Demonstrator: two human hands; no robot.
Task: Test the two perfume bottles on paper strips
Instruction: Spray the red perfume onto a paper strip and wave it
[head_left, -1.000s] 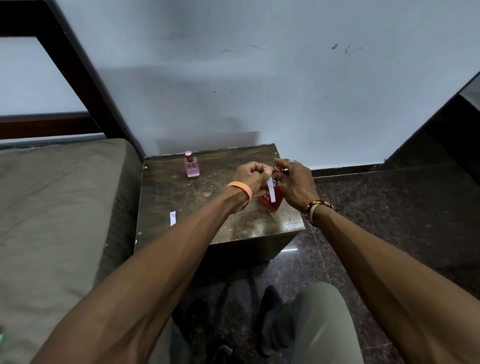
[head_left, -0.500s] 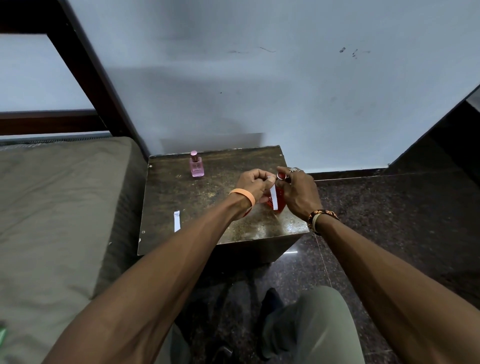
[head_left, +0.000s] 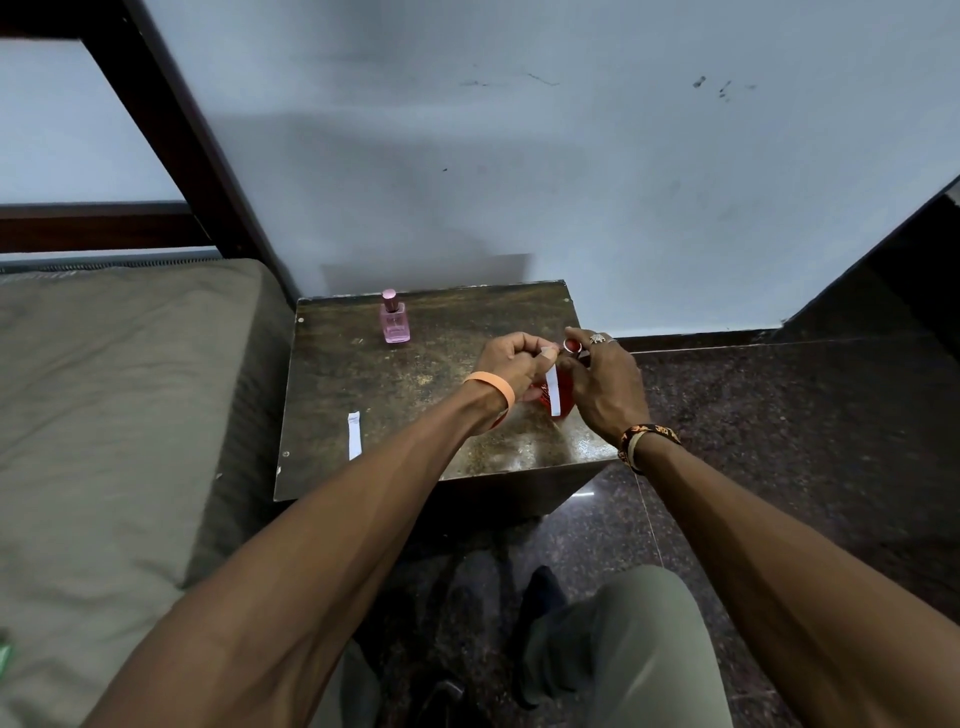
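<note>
Hardly anything has shifted since half a second ago: both hands stay close together over the table's (head_left: 415, 395) right side, and the paper strip (head_left: 555, 395) now hangs a touch straighter. The left hand (head_left: 511, 361) pinches the top of that strip between thumb and curled fingers. The right hand (head_left: 605, 387) grips the red bottle (head_left: 566, 402) just behind the strip, its forefinger reaching over the cap. As before, the pink bottle (head_left: 395, 325) stands upright near the far edge and the second strip (head_left: 354, 435) lies flat near the left edge.
</note>
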